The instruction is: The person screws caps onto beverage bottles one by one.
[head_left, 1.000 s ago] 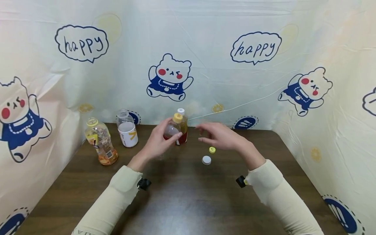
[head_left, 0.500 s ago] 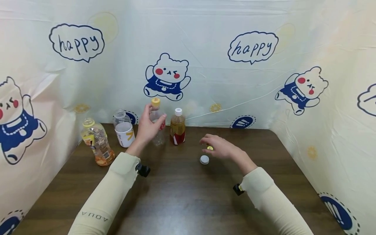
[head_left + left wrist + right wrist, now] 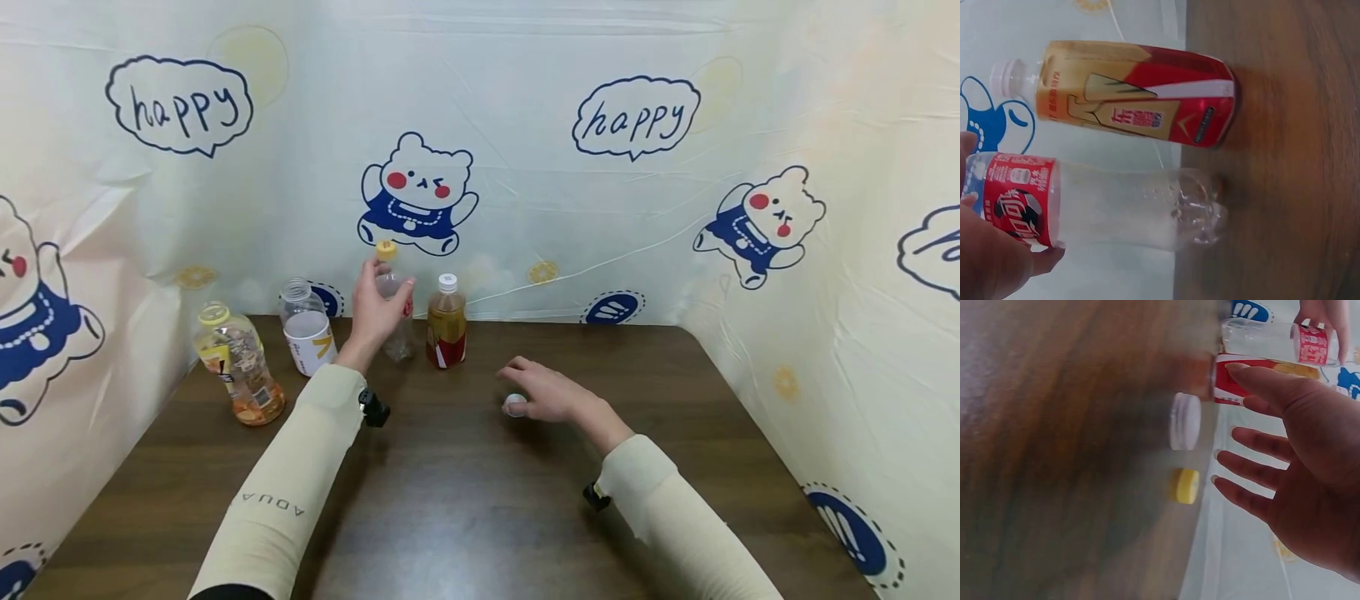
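Right hand [image 3: 551,395], fingers apart, near the white cap [image 3: 1187,422] on the table [image 3: 465,508]; loose yellow cap [image 3: 1187,486] beside that. Farther back, left hand [image 3: 375,312] clamped on upright clear bottle [image 3: 1116,209], yellow lid [image 3: 386,250] on. Amber bottle [image 3: 446,325] stands just beside it, patterned sheet [image 3: 517,217] behind.

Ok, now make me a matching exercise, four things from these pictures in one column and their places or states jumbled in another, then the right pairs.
Column one
1. Clear red-labelled bottle
2. Jar
3. Gold-and-red bottle
4. Small yellow cap

Column two
A. Wrapped in a white label, neck open
B. Loose on the table, near the larger white cap
C. Gripped by the left hand
D. Standing upright, closed with a white top

Pairs: 1-C, 2-A, 3-D, 4-B
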A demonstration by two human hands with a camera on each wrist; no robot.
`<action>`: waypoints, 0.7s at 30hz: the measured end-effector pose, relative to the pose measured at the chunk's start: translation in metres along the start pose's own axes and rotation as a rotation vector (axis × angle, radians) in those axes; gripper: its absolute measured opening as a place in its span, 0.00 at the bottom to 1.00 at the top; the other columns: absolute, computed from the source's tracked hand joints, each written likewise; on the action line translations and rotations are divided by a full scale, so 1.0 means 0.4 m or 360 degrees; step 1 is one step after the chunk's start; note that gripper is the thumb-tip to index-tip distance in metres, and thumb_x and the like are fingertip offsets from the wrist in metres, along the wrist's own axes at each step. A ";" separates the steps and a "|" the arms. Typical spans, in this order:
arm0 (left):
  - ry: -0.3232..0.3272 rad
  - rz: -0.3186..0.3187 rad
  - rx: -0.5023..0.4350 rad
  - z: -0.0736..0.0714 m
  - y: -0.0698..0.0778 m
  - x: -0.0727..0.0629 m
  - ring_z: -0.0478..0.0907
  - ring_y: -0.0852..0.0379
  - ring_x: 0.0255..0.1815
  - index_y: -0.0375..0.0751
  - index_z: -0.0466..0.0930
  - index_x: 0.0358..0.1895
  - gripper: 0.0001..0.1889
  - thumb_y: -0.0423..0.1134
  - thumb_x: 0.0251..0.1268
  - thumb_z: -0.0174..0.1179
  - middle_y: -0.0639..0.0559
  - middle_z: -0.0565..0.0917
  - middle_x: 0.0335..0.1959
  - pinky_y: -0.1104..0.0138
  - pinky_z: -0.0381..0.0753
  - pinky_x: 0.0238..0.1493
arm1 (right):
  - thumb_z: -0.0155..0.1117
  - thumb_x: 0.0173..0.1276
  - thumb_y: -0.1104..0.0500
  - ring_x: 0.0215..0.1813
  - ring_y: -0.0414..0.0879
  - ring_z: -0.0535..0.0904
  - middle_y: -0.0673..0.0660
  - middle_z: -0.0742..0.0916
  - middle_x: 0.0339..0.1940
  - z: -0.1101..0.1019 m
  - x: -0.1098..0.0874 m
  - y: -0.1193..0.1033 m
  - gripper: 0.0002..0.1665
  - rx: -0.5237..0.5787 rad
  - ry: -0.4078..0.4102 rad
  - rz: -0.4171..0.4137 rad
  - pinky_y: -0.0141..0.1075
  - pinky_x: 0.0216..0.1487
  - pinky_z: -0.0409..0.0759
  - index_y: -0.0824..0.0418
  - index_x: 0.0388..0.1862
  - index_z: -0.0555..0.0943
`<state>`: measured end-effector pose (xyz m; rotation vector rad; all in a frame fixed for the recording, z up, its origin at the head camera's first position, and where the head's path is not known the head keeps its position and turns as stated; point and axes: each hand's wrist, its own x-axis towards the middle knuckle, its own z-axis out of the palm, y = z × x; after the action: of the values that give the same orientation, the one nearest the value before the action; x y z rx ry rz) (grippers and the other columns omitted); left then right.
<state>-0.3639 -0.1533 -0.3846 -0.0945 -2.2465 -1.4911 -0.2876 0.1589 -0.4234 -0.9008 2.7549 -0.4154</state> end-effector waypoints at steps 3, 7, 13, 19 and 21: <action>-0.0015 -0.0013 0.0047 -0.007 -0.008 -0.003 0.60 0.40 0.77 0.49 0.55 0.79 0.40 0.50 0.70 0.65 0.42 0.64 0.77 0.41 0.60 0.75 | 0.67 0.73 0.48 0.66 0.52 0.74 0.58 0.75 0.70 0.013 0.002 0.002 0.33 0.0005 -0.0006 -0.0006 0.51 0.66 0.76 0.56 0.73 0.73; 0.0072 0.0116 0.0226 -0.035 0.004 -0.023 0.61 0.42 0.77 0.49 0.53 0.80 0.44 0.53 0.67 0.67 0.43 0.61 0.78 0.43 0.62 0.75 | 0.68 0.72 0.48 0.62 0.51 0.76 0.57 0.75 0.68 0.031 0.008 0.009 0.33 -0.0005 -0.0014 -0.0015 0.50 0.62 0.78 0.56 0.72 0.73; 0.0547 0.0479 0.0526 -0.100 0.040 -0.077 0.69 0.41 0.64 0.38 0.71 0.67 0.35 0.50 0.61 0.73 0.39 0.76 0.62 0.48 0.68 0.64 | 0.71 0.69 0.45 0.60 0.51 0.77 0.56 0.76 0.66 0.046 0.012 0.012 0.35 -0.0035 -0.0040 0.0006 0.50 0.59 0.79 0.54 0.72 0.74; 0.0751 0.0405 0.0731 -0.153 0.032 -0.109 0.54 0.42 0.76 0.42 0.60 0.75 0.46 0.54 0.60 0.73 0.40 0.64 0.72 0.49 0.53 0.76 | 0.74 0.67 0.48 0.62 0.53 0.75 0.59 0.76 0.66 0.043 0.013 0.013 0.36 -0.0012 -0.0041 0.0009 0.49 0.64 0.77 0.56 0.71 0.74; 0.0735 0.0306 0.0734 -0.161 0.017 -0.111 0.47 0.44 0.80 0.44 0.52 0.79 0.51 0.57 0.60 0.73 0.41 0.58 0.77 0.51 0.46 0.80 | 0.74 0.67 0.49 0.62 0.55 0.75 0.61 0.77 0.65 0.045 0.013 0.014 0.36 -0.0021 -0.0041 -0.0019 0.50 0.64 0.76 0.58 0.71 0.74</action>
<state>-0.3014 -0.1997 -0.3756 0.1563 -2.0636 -0.7703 -0.2896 0.1566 -0.4429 -0.9201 2.7335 -0.3857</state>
